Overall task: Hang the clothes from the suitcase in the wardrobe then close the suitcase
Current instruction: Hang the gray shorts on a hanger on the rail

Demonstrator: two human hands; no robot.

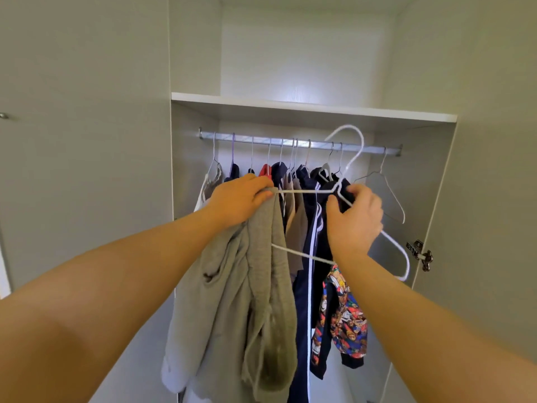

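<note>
- Left hand [241, 199]: fingers curled, gripping the grey garment [255, 286] at one shoulder end of the white hanger [302, 191].
- Right hand [354, 219]: closed round the hanger's wire just below its hook.
- Location: garment droops limp before the open wardrobe [290, 106], below the rail [255, 140]; hook not yet on it. Suitcase out of view.
- Handling, judged: thick, soft cloth, fairly weighty, liable to slide off thin wire. Hanger light and springy. Best hold: hanger neck, cloth pinned at the shoulder.
</note>
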